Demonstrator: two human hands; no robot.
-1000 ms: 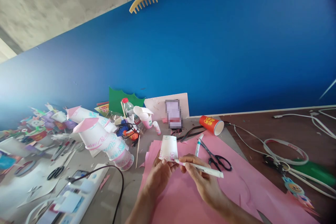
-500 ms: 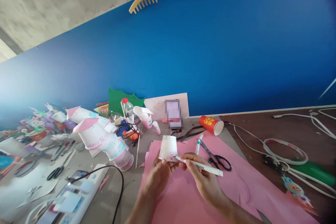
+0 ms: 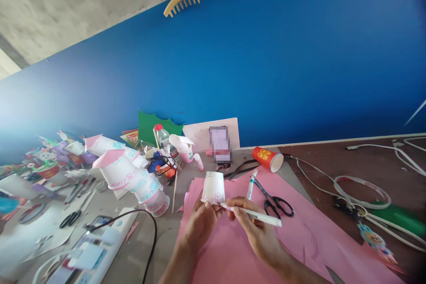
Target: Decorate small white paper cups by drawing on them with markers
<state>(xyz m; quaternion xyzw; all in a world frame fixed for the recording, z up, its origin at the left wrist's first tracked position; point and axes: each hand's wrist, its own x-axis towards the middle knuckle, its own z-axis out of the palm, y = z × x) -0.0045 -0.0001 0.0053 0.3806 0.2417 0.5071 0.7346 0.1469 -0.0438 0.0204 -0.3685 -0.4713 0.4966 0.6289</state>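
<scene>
A white paper cup (image 3: 214,185), upside down with pink and light blue drawing on it, is held near its rim by my left hand (image 3: 200,222). Closed round a white marker (image 3: 261,217) is my right hand (image 3: 250,225); its pink tip end meets the cup's lower right edge. Beneath both hands lies pink paper (image 3: 233,253). A second marker with a blue band (image 3: 252,185) and black-handled scissors (image 3: 278,206) rest on that paper, just beyond my right hand.
Decorated stacked cups (image 3: 133,177) stand at left. A red cup (image 3: 266,158) lies on its side at the back right. Behind are a bottle (image 3: 162,136) and a pink-and-white cup (image 3: 186,154). A black cable (image 3: 155,230) loops at left; white cables (image 3: 362,204) lie at right.
The marker tip has moved slightly down and left, from the cup's side to its lower edge, and my right hand with it. The cup stays nearly still in my left hand.
</scene>
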